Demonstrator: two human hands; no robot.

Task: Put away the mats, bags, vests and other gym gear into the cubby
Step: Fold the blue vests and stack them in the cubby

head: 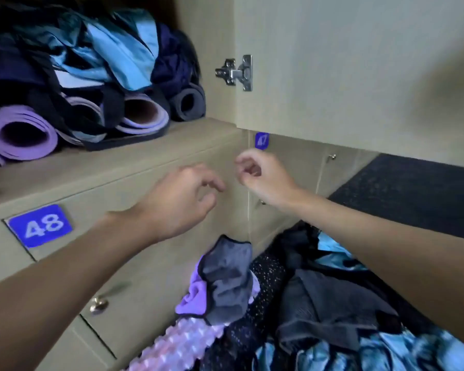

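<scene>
The open cubby [118, 145] at upper left holds rolled purple mats [19, 135], a dark rolled mat [188, 103] and a heap of blue and black vests [113, 49]. Below me on the floor lies a pile of gear: a grey and purple cloth [225, 279], a pink knobbly foam roller [182, 341], a speckled black mat [265, 277] and blue vests [332, 354]. My left hand [182, 199] and my right hand [260, 175] hover in front of the locker fronts, between the cubby and the pile. Both have loosely curled fingers and hold nothing.
The cubby's door [359, 70] stands open to the right, with a metal hinge [236, 73]. Closed lockers sit below, with blue tags 48 [40, 226] and 47 [262, 141] and a round knob [98, 303]. A dark floor mat [413, 196] lies at right.
</scene>
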